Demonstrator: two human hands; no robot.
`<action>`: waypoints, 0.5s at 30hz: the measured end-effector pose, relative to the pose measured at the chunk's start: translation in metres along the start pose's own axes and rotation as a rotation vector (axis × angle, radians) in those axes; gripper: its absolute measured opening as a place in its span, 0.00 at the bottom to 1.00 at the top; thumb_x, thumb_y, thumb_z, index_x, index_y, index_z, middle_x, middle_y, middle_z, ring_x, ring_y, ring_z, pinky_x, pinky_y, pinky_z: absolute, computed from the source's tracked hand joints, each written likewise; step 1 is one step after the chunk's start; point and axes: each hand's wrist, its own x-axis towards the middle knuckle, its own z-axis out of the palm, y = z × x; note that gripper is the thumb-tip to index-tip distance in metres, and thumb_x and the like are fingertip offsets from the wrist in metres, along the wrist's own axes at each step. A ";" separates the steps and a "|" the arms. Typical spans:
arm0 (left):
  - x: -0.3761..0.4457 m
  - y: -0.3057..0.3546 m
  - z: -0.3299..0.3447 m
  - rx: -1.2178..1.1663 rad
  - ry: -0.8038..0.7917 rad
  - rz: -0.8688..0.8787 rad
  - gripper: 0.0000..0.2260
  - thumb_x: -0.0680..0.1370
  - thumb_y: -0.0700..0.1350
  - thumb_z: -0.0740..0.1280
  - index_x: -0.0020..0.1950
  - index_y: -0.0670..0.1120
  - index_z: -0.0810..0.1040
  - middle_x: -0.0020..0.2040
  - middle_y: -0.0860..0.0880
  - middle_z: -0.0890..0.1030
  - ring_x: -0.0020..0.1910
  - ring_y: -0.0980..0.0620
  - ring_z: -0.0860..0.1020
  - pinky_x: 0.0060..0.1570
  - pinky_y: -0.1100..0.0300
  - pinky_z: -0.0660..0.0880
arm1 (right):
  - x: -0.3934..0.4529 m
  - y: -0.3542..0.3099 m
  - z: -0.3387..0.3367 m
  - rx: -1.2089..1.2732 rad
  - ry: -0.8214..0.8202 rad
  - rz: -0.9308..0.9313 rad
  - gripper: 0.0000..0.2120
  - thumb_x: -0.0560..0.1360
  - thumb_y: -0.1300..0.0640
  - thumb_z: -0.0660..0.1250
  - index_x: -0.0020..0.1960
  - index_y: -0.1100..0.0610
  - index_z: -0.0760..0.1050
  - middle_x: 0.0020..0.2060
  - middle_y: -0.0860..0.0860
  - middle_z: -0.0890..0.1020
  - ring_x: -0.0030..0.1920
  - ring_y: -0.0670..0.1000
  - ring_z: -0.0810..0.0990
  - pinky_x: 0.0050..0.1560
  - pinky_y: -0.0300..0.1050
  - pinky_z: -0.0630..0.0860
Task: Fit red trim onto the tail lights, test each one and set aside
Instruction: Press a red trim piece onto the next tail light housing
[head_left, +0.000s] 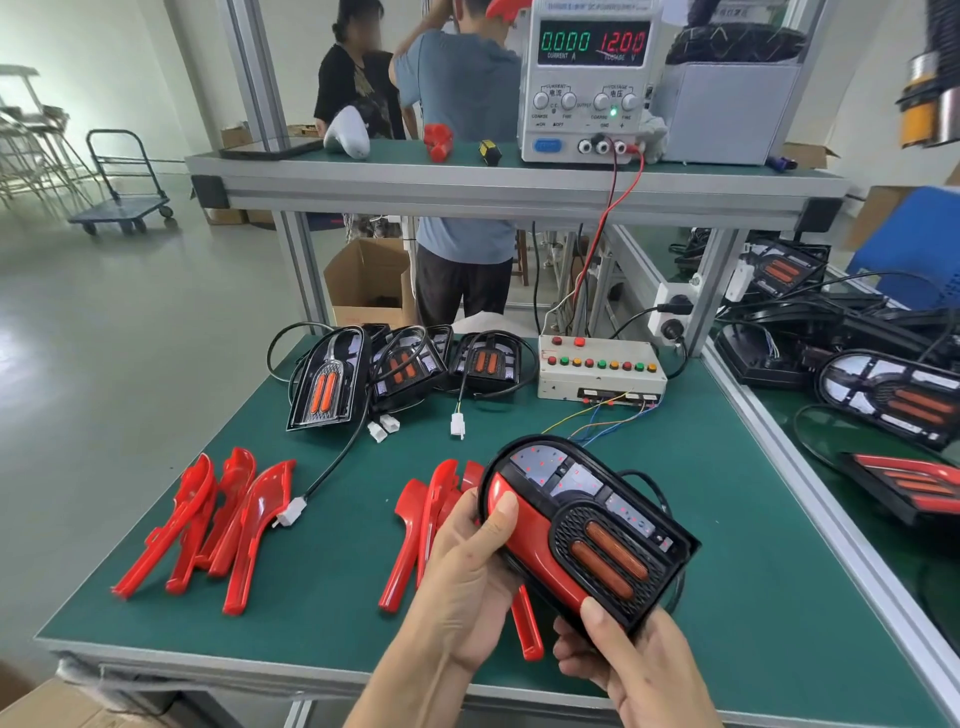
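Note:
I hold a black tail light (608, 525) over the green table, a red trim piece (535, 540) seated along its lower left side. My left hand (467, 566) grips its left end, thumb pressing on the red trim. My right hand (634, 665) grips the lower right corner, thumb on the edge. Its cable trails behind to the right. Loose red trims lie in a pile at the left (208, 525) and another under my left hand (421, 525). Three untrimmed tail lights (400, 369) lean together at the table's back.
A white test box (597, 369) with coloured buttons sits at the back right, wires running toward me. A power supply (587, 78) on the upper shelf reads 12.00 V. More tail lights (893, 395) lie on the bench to the right. Two people stand behind the bench.

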 end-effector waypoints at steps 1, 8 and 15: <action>-0.001 0.001 0.000 -0.001 0.006 0.006 0.23 0.75 0.45 0.73 0.67 0.36 0.76 0.64 0.32 0.80 0.58 0.38 0.80 0.61 0.41 0.76 | 0.000 0.000 0.000 -0.002 -0.004 0.002 0.31 0.62 0.48 0.79 0.58 0.66 0.78 0.41 0.69 0.84 0.36 0.63 0.85 0.35 0.48 0.83; 0.002 0.002 0.001 -0.017 0.027 0.041 0.17 0.78 0.43 0.67 0.65 0.36 0.77 0.61 0.33 0.82 0.53 0.42 0.83 0.53 0.49 0.81 | 0.001 0.001 0.002 -0.038 0.031 -0.026 0.30 0.64 0.48 0.76 0.59 0.64 0.77 0.40 0.67 0.85 0.36 0.64 0.85 0.36 0.49 0.82; 0.001 -0.005 0.003 -0.031 0.116 0.079 0.19 0.78 0.44 0.67 0.64 0.33 0.76 0.59 0.31 0.81 0.53 0.39 0.82 0.55 0.45 0.80 | 0.002 0.002 0.003 -0.066 0.036 -0.044 0.27 0.66 0.48 0.76 0.60 0.62 0.77 0.40 0.66 0.85 0.37 0.65 0.85 0.37 0.50 0.82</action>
